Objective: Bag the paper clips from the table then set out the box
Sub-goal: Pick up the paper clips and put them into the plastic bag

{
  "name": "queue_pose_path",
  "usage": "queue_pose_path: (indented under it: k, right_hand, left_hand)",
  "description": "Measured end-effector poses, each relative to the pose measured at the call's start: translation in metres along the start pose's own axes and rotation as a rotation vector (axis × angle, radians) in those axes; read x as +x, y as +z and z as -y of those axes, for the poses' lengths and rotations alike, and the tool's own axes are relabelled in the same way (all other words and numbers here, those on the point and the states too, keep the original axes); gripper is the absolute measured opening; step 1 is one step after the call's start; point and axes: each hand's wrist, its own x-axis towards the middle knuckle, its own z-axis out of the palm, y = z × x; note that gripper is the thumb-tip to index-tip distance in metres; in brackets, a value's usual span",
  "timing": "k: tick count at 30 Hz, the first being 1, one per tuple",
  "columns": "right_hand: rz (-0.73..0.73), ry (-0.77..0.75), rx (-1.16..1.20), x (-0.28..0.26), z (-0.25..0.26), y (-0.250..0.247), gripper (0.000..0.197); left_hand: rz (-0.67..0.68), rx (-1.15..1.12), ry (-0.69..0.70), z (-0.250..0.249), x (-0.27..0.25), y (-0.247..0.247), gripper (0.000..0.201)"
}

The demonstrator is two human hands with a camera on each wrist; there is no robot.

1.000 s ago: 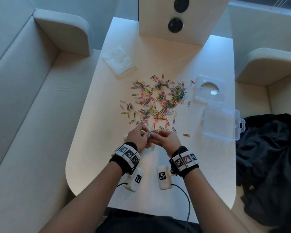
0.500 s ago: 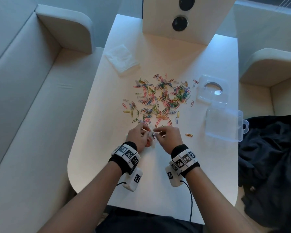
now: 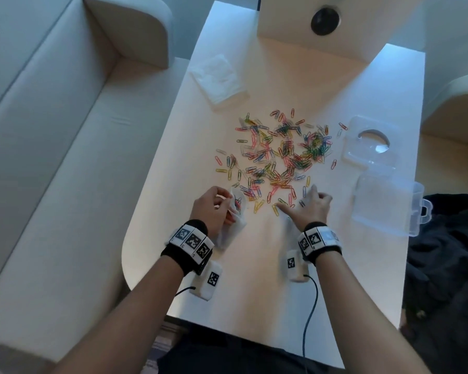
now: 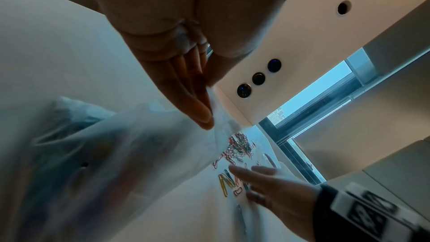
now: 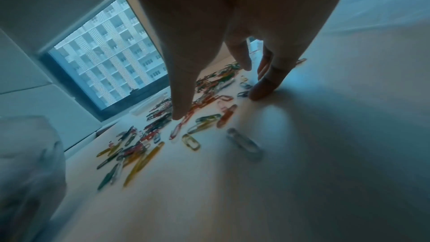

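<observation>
Gripping a small clear plastic bag (image 3: 234, 211) at its mouth, the left hand (image 3: 212, 209) has thumb and fingers curled round the film, and a few clips show inside. Just to its right, the right hand (image 3: 312, 209) is spread with loose fingers over the near edge of the scatter, fingertips (image 5: 258, 95) down on the counter (image 3: 254, 265) and holding nothing. Beyond both hands the coloured paper clips (image 3: 278, 155) lie strewn across the middle. At the right edge sits the clear plastic box (image 3: 387, 206), with a flat clear lid (image 3: 370, 141) just beyond it. Farther off on the left lies a stack of clear bags (image 3: 218, 79).
</observation>
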Motion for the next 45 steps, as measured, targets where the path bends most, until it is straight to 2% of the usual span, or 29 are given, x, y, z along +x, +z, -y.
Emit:
queue_pose_path:
  k: [5, 10, 14, 16, 18, 20, 23, 25, 28, 31, 33, 36, 38, 40, 42, 44, 45]
  right_hand:
    - [0.023, -0.122, -0.100, 0.034, 0.038, 0.005, 0.109]
    - [0.046, -0.238, -0.257, 0.041, 0.050, 0.006, 0.072]
    - [-0.032, -0.328, -0.135, 0.038, 0.044, 0.004, 0.042]
    - [-0.060, -0.305, -0.055, 0.036, 0.042, -0.001, 0.029]
    - [-0.038, -0.176, 0.091, 0.034, 0.039, -0.008, 0.019]
    - [0.018, 0.020, 0.317, 0.033, 0.030, -0.013, 0.013]
    - [0.135, 0.233, 0.815, 0.022, 0.015, -0.020, 0.020]
    - [0.230, 0.304, 1.182, 0.004, 0.014, -0.026, 0.026]
    - [0.414, 0.294, 1.358, -0.028, 0.021, -0.033, 0.023]
    - [0.560, 0.214, 1.284, -0.059, 0.033, -0.032, 0.019]
    - [0.564, 0.144, 1.116, -0.070, 0.039, -0.027, 0.019]
    - [0.442, -0.007, 0.705, -0.072, 0.046, -0.020, 0.018]
    - [0.377, -0.063, 0.487, -0.071, 0.055, -0.021, 0.024]
    - [0.417, -0.009, 0.512, -0.073, 0.065, -0.023, 0.036]
    - [0.443, 0.025, 0.543, -0.075, 0.070, -0.024, 0.037]
    - [0.370, -0.062, 0.393, -0.078, 0.073, -0.027, 0.025]
    - [0.337, -0.156, 0.271, -0.079, 0.074, -0.028, 0.019]
  left_hand:
    - [0.008, -0.013, -0.008, 0.001, -0.006, -0.003, 0.006]
    - [-0.001, -0.003, -0.007, 0.007, -0.009, -0.002, 0.004]
    - [0.005, 0.001, -0.018, 0.008, -0.010, 0.002, 0.004]
    - [0.011, 0.012, -0.013, 0.006, -0.010, 0.004, 0.005]
    - [0.016, 0.013, -0.010, 0.003, -0.010, 0.007, 0.006]
    - [0.020, 0.013, -0.011, 0.001, -0.009, 0.010, 0.007]
    - [0.023, 0.009, -0.016, -0.002, -0.008, 0.015, 0.007]
    - [0.030, 0.003, -0.015, -0.006, -0.006, 0.018, 0.007]
    - [0.057, -0.002, -0.006, -0.012, -0.004, 0.023, 0.007]
    - [0.086, -0.001, 0.016, -0.019, -0.002, 0.030, 0.007]
    - [0.100, 0.005, 0.034, -0.021, -0.003, 0.034, 0.006]
    - [0.114, 0.034, 0.066, -0.023, -0.006, 0.038, 0.005]
    - [0.130, 0.044, 0.083, -0.023, -0.008, 0.040, 0.006]
    - [0.142, 0.053, 0.094, -0.022, -0.010, 0.041, 0.006]
    - [0.150, 0.056, 0.105, -0.020, -0.012, 0.041, 0.006]
    - [0.152, 0.052, 0.112, -0.019, -0.013, 0.041, 0.006]
    - [0.151, 0.055, 0.116, -0.019, -0.014, 0.041, 0.007]
